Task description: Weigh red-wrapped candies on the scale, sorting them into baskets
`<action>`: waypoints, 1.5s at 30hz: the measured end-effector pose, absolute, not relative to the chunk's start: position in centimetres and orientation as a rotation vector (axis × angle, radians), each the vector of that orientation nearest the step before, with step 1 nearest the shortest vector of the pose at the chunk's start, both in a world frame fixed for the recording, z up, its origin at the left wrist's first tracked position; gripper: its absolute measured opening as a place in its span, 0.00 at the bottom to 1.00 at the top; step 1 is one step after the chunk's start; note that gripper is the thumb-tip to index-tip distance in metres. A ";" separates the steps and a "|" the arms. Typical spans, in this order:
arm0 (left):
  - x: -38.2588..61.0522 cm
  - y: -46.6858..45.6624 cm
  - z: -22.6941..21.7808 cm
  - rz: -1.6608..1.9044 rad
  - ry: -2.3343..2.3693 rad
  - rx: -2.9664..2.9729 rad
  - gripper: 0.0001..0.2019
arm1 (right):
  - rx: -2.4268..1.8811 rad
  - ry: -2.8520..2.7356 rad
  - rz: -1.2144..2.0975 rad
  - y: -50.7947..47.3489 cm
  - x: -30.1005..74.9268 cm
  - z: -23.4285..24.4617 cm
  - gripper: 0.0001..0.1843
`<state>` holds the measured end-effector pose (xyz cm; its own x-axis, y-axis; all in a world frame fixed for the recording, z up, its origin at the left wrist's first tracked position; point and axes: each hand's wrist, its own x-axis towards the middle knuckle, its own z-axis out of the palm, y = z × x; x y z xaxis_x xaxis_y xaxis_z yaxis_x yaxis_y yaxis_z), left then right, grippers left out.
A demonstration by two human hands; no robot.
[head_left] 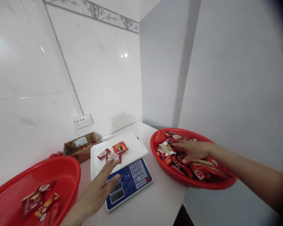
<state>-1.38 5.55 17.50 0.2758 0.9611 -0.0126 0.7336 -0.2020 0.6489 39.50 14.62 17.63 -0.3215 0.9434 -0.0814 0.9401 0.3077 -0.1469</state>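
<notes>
My left hand (99, 187) is over the front edge of a digital scale, fingers stretched and thumb apart. Its fingertips reach a red-and-white packet (113, 157); whether they touch it I cannot tell. Beside that packet, an orange-red packet (120, 147) and a dark red packet (104, 154) lie on the white weighing tray (134, 146). The blue keypad panel (129, 179) faces me. My right hand (195, 150) rests low over the wrapped snacks in the right red basket (155, 156), thumb spread from the fingers. A white-and-yellow packet (166, 148) lies left of its fingertips.
At the lower left stands another red basket (69, 166) with several packets on its bottom. Behind the scale is an open cardboard box (81, 145) against the tiled wall. A wall socket (82, 121) sits above it. The white table (163, 201) ends at a grey wall on the right.
</notes>
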 end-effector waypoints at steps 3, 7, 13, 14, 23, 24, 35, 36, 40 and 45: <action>0.4 5.9 17.2 0.499 1.501 2.017 0.29 | -1.916 -2.457 0.128 14.6 39.5 14.9 0.34; 2.1 6.1 17.2 0.427 1.474 2.038 0.29 | -1.884 -2.182 0.042 15.3 39.7 14.6 0.21; 2.1 6.4 17.4 0.447 1.472 2.009 0.28 | -1.797 -1.907 0.138 16.9 41.9 18.4 0.17; 2.1 6.6 17.3 0.463 1.468 2.008 0.28 | -1.754 -1.858 0.160 17.1 41.6 19.0 0.16; 2.9 5.3 16.2 0.544 1.354 2.020 0.26 | -1.244 -1.724 0.798 17.9 28.7 20.7 0.18; 3.0 4.9 16.1 0.528 1.350 2.028 0.26 | -1.216 -1.761 0.879 18.1 26.7 20.2 0.18; -0.1 0.7 15.8 0.409 1.468 2.073 0.26 | -1.360 -2.089 0.817 20.6 15.4 15.7 0.16; -0.5 0.1 15.9 0.408 1.484 2.059 0.26 | -1.377 -2.084 0.790 20.7 15.4 15.9 0.17; -1.1 -2.0 16.5 0.401 1.488 2.019 0.26 | -1.387 -2.085 0.741 20.9 15.0 16.9 0.18; -0.1 -3.8 17.2 0.319 1.384 2.044 0.27 | -1.379 -2.188 0.717 21.0 13.8 17.2 0.26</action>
<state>-0.15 -3.76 17.23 0.4158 0.8972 -0.1491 0.7416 -0.2396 0.6265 13.84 21.04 17.21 -0.3961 0.9127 0.1005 0.6764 0.3640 -0.6403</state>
